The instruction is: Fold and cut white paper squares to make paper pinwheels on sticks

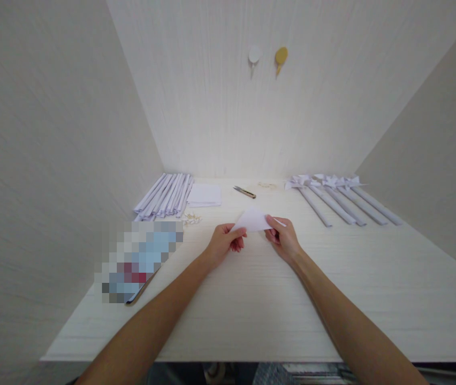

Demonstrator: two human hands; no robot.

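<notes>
A folded piece of white paper (251, 220) is held up over the middle of the table (228, 315), stretched between both hands. The left hand (227, 240) pinches its left corner, thumb on top and fingers curled below; the right hand (283, 238) is clamped on the right part in the same way, and a narrow paper tip sticks out past its thumb. Straight beyond the paper lies a pair of thread snips (244, 192), blades to the left, with a loose scatter of small pale pieces (267, 185) to its right, too small to make out. A similar heap of small white and gold pieces (192, 218) lies to the left of the paper, the nearest clutter to the left hand. Just beyond that heap is a stack of square white sheets (204, 194), right beside a pile of rolled paper tubes (164, 197) against the left wall (51, 160). Nearer on the left, beside the left forearm, a flat slab-like object (147, 262) is masked by pixel blocks, its details hidden. At the far right, paper pinwheels (334, 184) lie in a row, their stems slanting toward the near right. On the far wall (212, 107) above hang a white hook (254, 54) and, to its right, a yellow hook (281, 55).
</notes>
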